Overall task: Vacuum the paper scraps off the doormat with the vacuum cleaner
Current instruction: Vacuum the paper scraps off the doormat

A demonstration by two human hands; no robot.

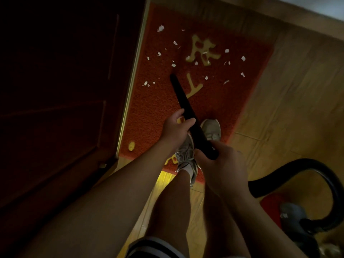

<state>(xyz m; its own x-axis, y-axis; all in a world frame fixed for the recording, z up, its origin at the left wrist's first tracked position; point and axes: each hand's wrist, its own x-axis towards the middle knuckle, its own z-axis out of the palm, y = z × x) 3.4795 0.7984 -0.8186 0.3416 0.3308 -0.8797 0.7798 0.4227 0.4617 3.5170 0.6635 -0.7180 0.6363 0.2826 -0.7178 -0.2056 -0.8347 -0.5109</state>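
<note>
A dark door (65,90) stands beside the red mat (158,101) on the wooden floor (288,108). The vacuum (292,216) sits at the right, its black hose (297,164) looping toward the tube (183,101), whose tip seems to rest mid-mat. The left hand (175,129) grips the tube's middle, the right hand (223,164) its rear end. White scraps (160,28) lie scattered over the mat's far half.

One doormat (158,108). Roughly twenty paper scraps (243,58), doormat's far half. One vacuum tube (184,101). Two hands: left hand (176,129), right hand (223,164). Two shoes (212,129), doormat's near end. One hose (316,170).
</note>
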